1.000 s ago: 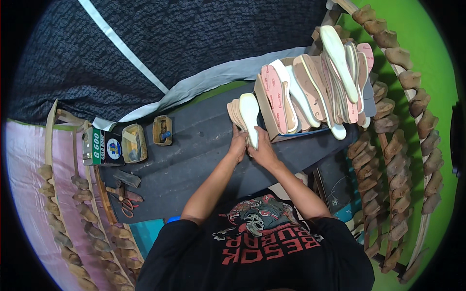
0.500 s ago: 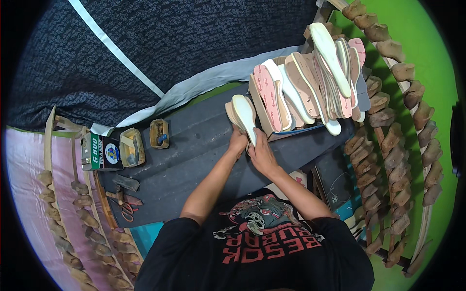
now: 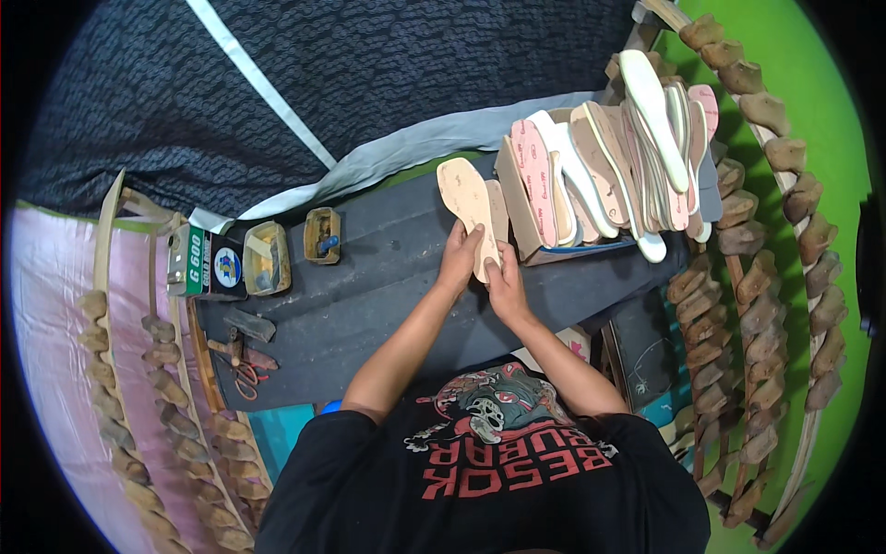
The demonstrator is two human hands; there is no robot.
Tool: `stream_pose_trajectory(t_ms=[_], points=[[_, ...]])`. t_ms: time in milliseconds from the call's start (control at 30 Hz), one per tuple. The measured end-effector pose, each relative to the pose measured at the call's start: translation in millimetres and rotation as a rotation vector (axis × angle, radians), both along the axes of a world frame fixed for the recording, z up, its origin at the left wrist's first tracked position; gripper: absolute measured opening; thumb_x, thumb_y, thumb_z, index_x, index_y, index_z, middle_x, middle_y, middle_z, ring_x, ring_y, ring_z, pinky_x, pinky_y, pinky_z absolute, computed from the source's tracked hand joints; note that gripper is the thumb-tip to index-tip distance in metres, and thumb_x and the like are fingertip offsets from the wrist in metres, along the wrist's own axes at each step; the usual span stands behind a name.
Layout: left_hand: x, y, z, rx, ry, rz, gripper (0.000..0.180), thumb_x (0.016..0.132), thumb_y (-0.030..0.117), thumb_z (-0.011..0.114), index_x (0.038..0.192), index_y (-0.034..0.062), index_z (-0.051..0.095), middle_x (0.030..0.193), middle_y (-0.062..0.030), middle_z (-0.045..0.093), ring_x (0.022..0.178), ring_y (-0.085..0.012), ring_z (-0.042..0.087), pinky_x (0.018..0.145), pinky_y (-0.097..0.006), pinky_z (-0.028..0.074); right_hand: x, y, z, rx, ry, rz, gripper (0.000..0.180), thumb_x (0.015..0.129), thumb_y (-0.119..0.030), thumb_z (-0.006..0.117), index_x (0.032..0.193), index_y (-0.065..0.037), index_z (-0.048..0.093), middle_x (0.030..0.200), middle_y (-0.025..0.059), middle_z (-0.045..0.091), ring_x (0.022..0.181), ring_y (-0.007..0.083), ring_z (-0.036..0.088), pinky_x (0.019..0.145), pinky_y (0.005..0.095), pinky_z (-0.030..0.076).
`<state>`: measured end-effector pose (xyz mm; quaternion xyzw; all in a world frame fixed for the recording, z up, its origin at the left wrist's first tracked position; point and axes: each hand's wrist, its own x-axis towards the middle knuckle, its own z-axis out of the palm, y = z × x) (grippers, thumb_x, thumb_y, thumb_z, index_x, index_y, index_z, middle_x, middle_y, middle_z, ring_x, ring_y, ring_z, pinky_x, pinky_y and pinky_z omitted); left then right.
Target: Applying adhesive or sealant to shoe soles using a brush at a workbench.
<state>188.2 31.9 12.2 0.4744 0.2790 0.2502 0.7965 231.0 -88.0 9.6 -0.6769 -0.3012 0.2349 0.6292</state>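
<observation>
Both hands are closed on shoe insoles over the dark worktable. My left hand grips the narrow middle of a beige insole, thumb on its face. At the lower end of that insole, my right hand pinches with the thumb on top. A second tan insole shows partly behind the first, to its right; most of it is hidden. Just right of the hands stands a cardboard box packed with upright insoles in pink, white and beige. One white insole lies across the top of them.
Left on the table are a green and black tin, a tub and a smaller tub. Red-handled scissors and a dark block lie in front. Racks of wooden shoe lasts line both sides. A dark curtain hangs behind.
A white insole face showed in my hands before; now a beige face is up and the held insoles are spread apart. The whole view has shifted slightly.
</observation>
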Motion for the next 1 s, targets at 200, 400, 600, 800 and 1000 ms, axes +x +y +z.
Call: stream_pose_trajectory(t_ms=[200,400,600,800,1000], points=[[-35,4,7,-0.121,-0.168,0.019,0.048,0.103,0.011,0.047,0.149,0.0041,0.037,0.125,-0.0158,0.066,0.103,-0.0213,0.067,0.091,-0.036,0.057,5,9,-3,-0.218,-0.061,0.12,0.021,0.102,-0.017,0.056,0.111,0.001,0.059,0.092,0.0135,0.068,0.079,0.0237,0.066,0.073,0.0379,0.052],[-118,-12,-8,-0.237,-0.041,0.135,0.054,0.106,0.018,0.043,0.158,0.0165,0.026,0.127,-0.0147,0.062,0.093,-0.0211,0.069,0.076,-0.039,0.062,-19,41,-12,-0.084,-0.047,0.246,0.027,0.097,-0.011,0.064,0.116,0.0,0.05,0.078,0.0041,0.056,0.065,0.0123,0.054,0.06,0.0301,0.047],[-198,-29,-33,-0.372,-0.15,0.204,0.054,0.109,0.044,0.035,0.156,0.0177,0.029,0.128,-0.0125,0.063,0.09,-0.0244,0.069,0.074,-0.04,0.061,-68,108,-15,-0.066,0.002,0.469,0.041,0.093,-0.01,0.065,0.129,0.0,0.048,0.087,0.0055,0.059,0.068,0.0143,0.056,0.065,0.032,0.049],[-270,-37,-37,-0.574,-0.225,0.307,0.051,0.108,0.044,0.037,0.148,0.013,0.044,0.125,-0.013,0.065,0.087,-0.0241,0.069,0.072,-0.039,0.062,-120,173,-17,-0.155,-0.06,0.589,0.062,0.094,-0.02,0.067,0.146,-0.001,0.04,0.094,0.0072,0.061,0.071,0.0154,0.057,0.07,0.0329,0.05],[-290,-21,-42,-0.607,-0.318,0.298,0.053,0.108,0.046,0.037,0.147,0.0117,0.045,0.126,-0.0134,0.065,0.089,-0.0248,0.07,0.073,-0.04,0.061,-144,211,-26,-0.146,0.038,0.51,0.06,0.098,-0.022,0.066,0.149,-0.004,0.039,0.097,0.0064,0.063,0.07,0.0141,0.056,0.07,0.0313,0.049]])
